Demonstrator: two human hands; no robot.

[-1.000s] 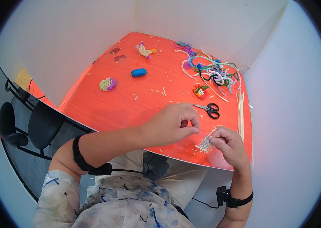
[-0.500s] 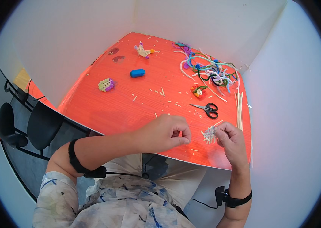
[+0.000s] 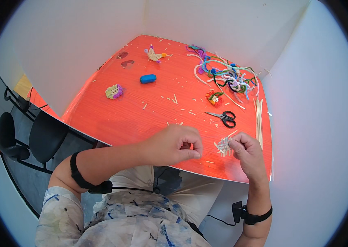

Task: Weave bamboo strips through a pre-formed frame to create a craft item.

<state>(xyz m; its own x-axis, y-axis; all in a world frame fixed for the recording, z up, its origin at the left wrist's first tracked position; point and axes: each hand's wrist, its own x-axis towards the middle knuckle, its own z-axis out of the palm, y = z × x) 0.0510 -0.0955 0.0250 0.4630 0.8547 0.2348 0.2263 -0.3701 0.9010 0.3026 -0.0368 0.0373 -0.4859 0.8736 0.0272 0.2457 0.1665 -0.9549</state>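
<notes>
Two bare hands work over a red tabletop (image 3: 128, 111), toward the lower right of the frame. With my right hand (image 3: 249, 155) I pinch a small woven lattice of pale strips (image 3: 224, 146) by its right edge, a narrow grip of thumb against forefinger, while the strips' ends jut free to the left. My left hand (image 3: 184, 144) hangs to the left, apart from the lattice, thumb and forefinger drawn close; whether anything fine, such as a thread, is caught in that grip, I cannot tell.

Held by one edge only, the weave could loosen: a tug on its free side might slide a strip out or skew the pattern. Too hard a squeeze from me could crack the slender strips; too light, and the lattice could twist or drop near the tabletop's front edge. Just beyond my hands, black-handled scissors (image 3: 226, 118) lie where a careless reach might knock them. At right, a bundle of long pale strips (image 3: 259, 123) sits near my knuckles and could scatter if bumped. Pale offcuts (image 3: 175, 99) litter the tabletop and might snag in the lattice's open gaps.
</notes>
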